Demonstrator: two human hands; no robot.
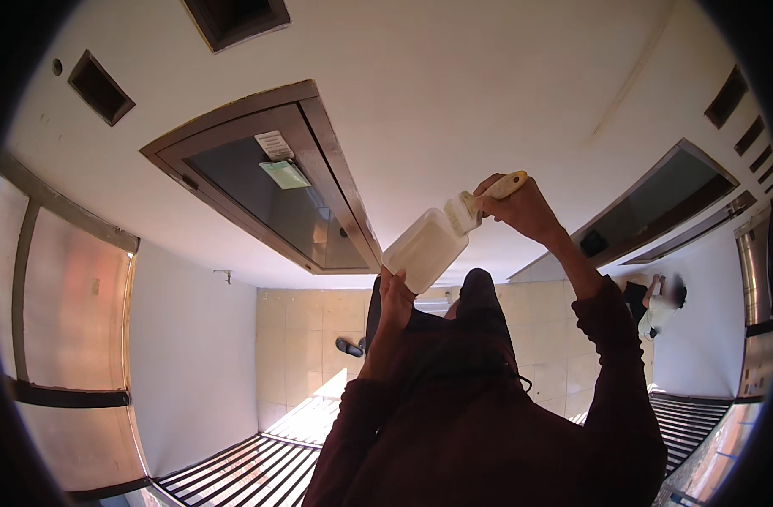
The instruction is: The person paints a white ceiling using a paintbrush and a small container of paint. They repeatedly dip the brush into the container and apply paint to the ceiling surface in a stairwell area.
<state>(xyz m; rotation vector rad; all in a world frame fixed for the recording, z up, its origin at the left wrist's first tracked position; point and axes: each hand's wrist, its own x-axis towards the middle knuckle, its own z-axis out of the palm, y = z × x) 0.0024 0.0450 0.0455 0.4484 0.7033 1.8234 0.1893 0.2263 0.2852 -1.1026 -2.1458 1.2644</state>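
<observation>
1. I see the dark framed window [277,190], upper left.
2. White plastic container [424,247] at centre, gripped from below by my left hand [395,297].
3. Right hand [522,207] clasps the brush [479,201], bristles touching the container's upper end.

Bristled brush [475,203] dips into tilted white container [423,248].

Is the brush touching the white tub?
Yes, the brush in the right hand has its bristles resting on the end of the white tub held by the left hand.
</observation>
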